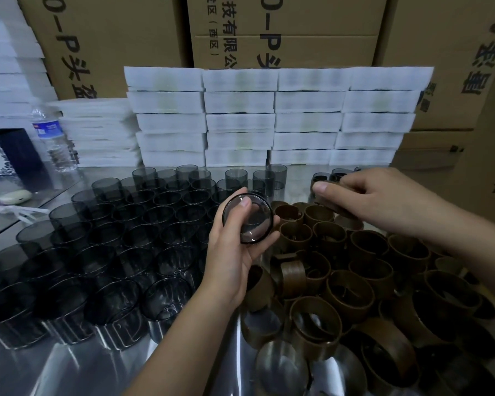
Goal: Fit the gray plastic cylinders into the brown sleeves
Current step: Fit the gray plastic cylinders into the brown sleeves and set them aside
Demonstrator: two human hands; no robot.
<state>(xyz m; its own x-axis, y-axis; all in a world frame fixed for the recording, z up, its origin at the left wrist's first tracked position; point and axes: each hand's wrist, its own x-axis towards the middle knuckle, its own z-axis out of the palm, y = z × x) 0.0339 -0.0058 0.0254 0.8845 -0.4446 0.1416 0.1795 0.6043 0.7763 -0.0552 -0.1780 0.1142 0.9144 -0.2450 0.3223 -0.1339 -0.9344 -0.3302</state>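
Note:
My left hand (pixel 235 252) grips one gray translucent plastic cylinder (pixel 247 218), held above the table with its round end turned toward me. My right hand (pixel 383 201) holds a brown sleeve (pixel 330 202) at the far right, thumb on its near rim; most of that sleeve is hidden by the fingers. Several gray cylinders (pixel 103 252) stand in rows over the left half of the shiny metal table (pixel 69 372). A loose pile of brown sleeves (pixel 355 287) covers the right half.
Stacks of white foam trays (pixel 269 121) line the table's back edge, with cardboard boxes (pixel 283 30) behind them. A water bottle (pixel 52 138) stands at the back left, with a small white object (pixel 15 195) nearby. A few dark finished pieces (pixel 326 177) sit behind my right hand.

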